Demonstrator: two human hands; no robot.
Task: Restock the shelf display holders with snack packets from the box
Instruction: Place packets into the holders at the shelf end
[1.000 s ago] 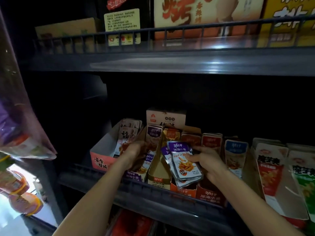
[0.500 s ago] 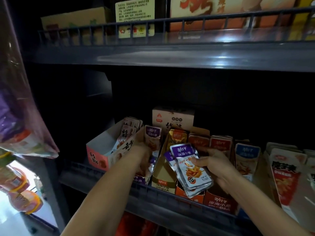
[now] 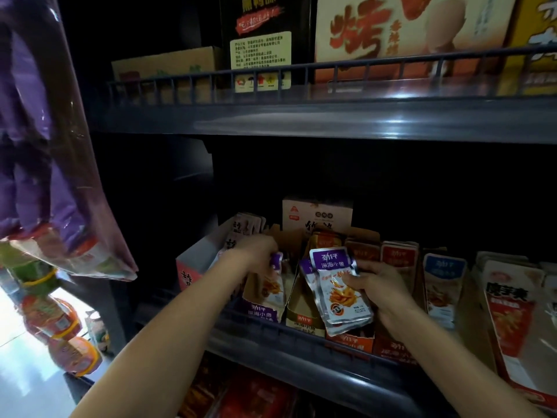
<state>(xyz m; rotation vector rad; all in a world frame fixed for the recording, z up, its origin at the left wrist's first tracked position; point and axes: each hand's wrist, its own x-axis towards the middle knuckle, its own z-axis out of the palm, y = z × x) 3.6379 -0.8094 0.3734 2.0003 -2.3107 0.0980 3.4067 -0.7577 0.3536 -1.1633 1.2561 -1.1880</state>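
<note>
Lower shelf (image 3: 301,357): loaded with a row of cardboard display holders, packets upright inside.
Purple display holder (image 3: 262,313): left of centre, partly filled.
Stack of packets (image 3: 340,294): held in front of the neighbouring holders (image 3: 303,319), just right of the purple one, clamped between the curled fingers and thumb of the right hand (image 3: 382,285).
Left hand (image 3: 256,251): over the purple holder, fingers pinched on the top edge of a single packet (image 3: 276,261) standing in it.
Step in hand, as judged: seating one packet.
Next: release, draw another packet from the stack, insert upright behind the last, label forward.
</note>
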